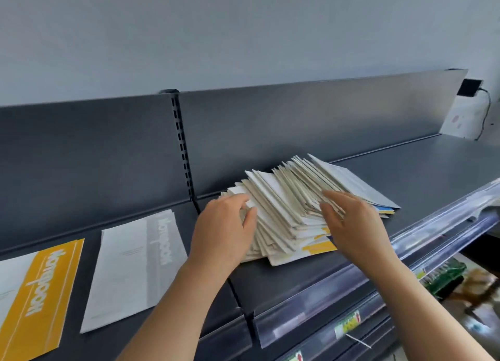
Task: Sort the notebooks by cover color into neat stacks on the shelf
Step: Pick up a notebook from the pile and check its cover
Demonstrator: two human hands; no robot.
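A fanned, slanting pile of thin notebooks (286, 198) lies on the dark shelf (405, 176), their pale page edges facing up; yellow and blue covers peek out at its right and bottom edges. My left hand (224, 230) rests against the pile's left side, fingers curled on the outer notebooks. My right hand (351, 222) lies on the pile's right part, fingers spread among the notebooks. Further left, a grey-covered notebook (135, 268) lies flat, and a yellow-covered notebook (38, 295) lies flat at the far left.
A dark back panel (297, 128) with a slotted upright (182, 144) runs behind the shelf. A clear plastic price rail (351, 287) lines the front edge. Goods on a lower shelf (446, 276) show at the lower right. A black box with a cable (470, 87) hangs on the wall.
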